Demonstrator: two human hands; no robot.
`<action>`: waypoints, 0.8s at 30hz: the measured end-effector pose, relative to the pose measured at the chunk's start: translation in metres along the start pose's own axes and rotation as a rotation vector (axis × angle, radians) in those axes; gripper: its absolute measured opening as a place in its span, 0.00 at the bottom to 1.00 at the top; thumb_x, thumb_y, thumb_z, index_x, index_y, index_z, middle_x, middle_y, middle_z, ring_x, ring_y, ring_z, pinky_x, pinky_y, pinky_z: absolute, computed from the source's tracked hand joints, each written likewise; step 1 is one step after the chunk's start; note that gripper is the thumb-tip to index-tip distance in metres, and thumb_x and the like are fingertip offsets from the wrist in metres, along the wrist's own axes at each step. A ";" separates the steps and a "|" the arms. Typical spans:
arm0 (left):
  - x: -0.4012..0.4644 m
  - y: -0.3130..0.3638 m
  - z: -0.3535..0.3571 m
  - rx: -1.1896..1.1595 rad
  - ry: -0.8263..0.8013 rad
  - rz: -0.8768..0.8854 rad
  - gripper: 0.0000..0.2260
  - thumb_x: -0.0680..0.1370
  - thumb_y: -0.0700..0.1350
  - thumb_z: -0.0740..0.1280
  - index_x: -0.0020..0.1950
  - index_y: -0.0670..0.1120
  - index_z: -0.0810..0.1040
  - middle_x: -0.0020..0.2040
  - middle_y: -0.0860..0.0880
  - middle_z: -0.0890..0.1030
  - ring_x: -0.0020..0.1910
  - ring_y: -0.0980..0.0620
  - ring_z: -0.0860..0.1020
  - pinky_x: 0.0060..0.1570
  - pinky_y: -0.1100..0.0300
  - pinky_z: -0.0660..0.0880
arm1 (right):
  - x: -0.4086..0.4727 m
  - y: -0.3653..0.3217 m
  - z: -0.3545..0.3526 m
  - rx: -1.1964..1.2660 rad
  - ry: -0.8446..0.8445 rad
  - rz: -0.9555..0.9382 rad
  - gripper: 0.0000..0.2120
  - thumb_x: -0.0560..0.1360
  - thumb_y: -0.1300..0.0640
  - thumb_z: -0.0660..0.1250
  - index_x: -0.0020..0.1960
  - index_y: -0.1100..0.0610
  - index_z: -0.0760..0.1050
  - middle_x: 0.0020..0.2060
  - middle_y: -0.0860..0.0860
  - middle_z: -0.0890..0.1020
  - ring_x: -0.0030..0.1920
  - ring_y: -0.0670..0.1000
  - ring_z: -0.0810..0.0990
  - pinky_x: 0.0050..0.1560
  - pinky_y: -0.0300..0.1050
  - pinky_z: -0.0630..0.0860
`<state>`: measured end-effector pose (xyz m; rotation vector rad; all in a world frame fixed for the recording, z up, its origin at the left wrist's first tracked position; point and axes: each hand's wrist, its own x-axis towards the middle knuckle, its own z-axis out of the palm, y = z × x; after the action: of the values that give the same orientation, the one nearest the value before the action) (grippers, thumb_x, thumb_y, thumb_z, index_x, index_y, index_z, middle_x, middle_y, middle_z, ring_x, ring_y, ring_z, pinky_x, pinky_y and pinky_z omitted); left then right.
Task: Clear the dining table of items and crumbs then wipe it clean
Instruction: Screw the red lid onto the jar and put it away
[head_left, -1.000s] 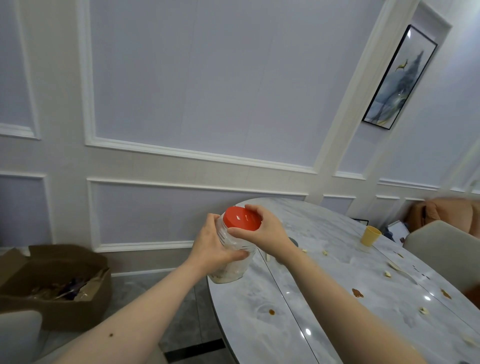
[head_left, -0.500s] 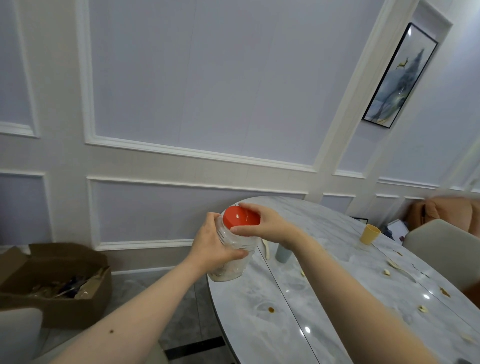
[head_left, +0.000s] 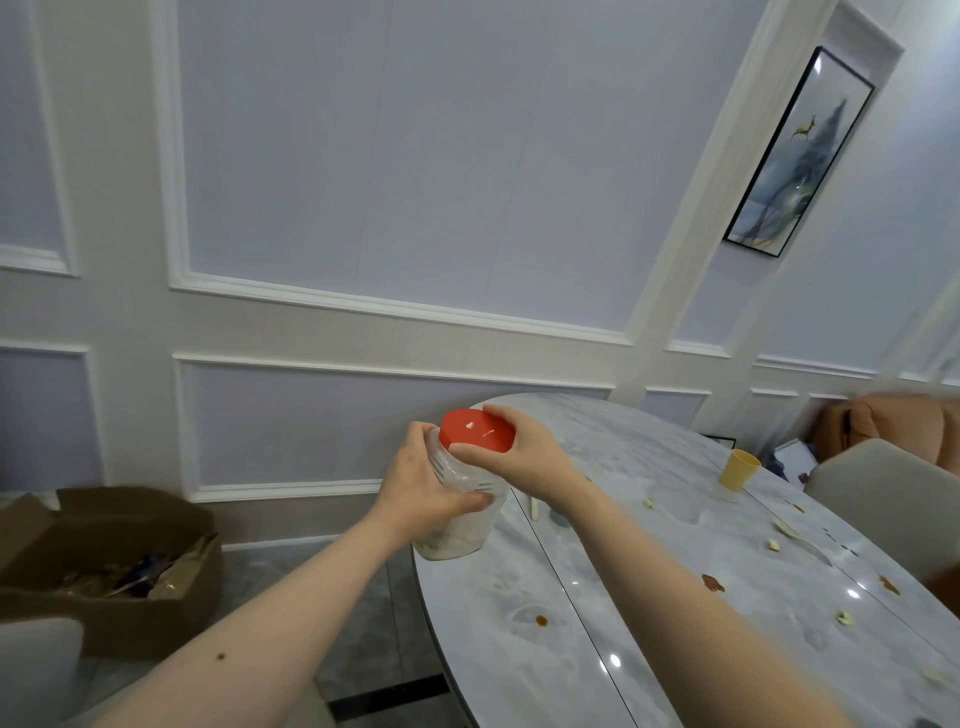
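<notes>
Clear jar (head_left: 460, 512) held at the near-left edge of the marble table (head_left: 649, 597), base on or just above the tabletop, cannot tell which. Left hand (head_left: 421, 486) wrapped round the jar body. Right hand (head_left: 524, 452) clamped on the red lid (head_left: 475, 431), thumb on the near rim, fingers over the far rim. Looks like a lid twist, on or off not readable from this view. Pale contents low in the jar.

Progress, judged: early. Nothing wiped, no cloth in view.

Left to clear:
- yellow cup (head_left: 738, 469) far right, near the table's right edge
- pale stick-like item (head_left: 533, 506) just right of the jar, partly hidden by the right forearm
- small grey object (head_left: 558, 517) beside it, mostly hidden, identity unclear
- pale crumbs (head_left: 773, 544) scattered over the right half
- brown spots (head_left: 712, 582) mid-table, one more (head_left: 541, 619) near the left edge, likely sauce
- spoon-like utensil (head_left: 800, 538) on the right, blurred

Off table: open cardboard box (head_left: 111, 564) on the floor left with mixed stuff inside, maybe the dump spot. Chair back (head_left: 883, 499) at the right side. Framed picture (head_left: 797, 150) on the far wall.

Order from here, guessed: jar off, cup and utensils off, crumbs gathered, then wipe the stains.
</notes>
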<state>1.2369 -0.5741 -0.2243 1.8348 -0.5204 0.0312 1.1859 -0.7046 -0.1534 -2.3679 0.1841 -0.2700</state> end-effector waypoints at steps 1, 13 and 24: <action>0.001 0.000 0.000 0.003 0.001 -0.003 0.36 0.56 0.53 0.80 0.56 0.51 0.64 0.52 0.54 0.75 0.51 0.57 0.76 0.47 0.60 0.76 | -0.001 -0.002 0.003 0.000 0.048 -0.002 0.36 0.65 0.43 0.75 0.69 0.53 0.68 0.60 0.47 0.75 0.57 0.46 0.74 0.54 0.38 0.70; 0.004 0.004 -0.026 0.000 0.150 -0.058 0.37 0.54 0.53 0.81 0.54 0.50 0.64 0.48 0.54 0.75 0.49 0.53 0.76 0.48 0.54 0.77 | 0.011 -0.037 0.048 -0.010 0.264 -0.027 0.34 0.68 0.40 0.72 0.67 0.56 0.67 0.61 0.52 0.72 0.60 0.50 0.71 0.53 0.36 0.65; -0.030 0.017 -0.140 0.119 0.504 -0.137 0.39 0.59 0.50 0.81 0.63 0.48 0.63 0.54 0.53 0.72 0.53 0.55 0.72 0.50 0.63 0.69 | 0.028 -0.125 0.097 0.433 -0.197 -0.265 0.34 0.75 0.44 0.65 0.75 0.52 0.56 0.72 0.51 0.64 0.69 0.51 0.66 0.67 0.44 0.65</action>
<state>1.2367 -0.4405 -0.1708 1.8847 -0.0388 0.4279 1.2436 -0.5565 -0.1319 -1.9671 -0.2603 -0.1782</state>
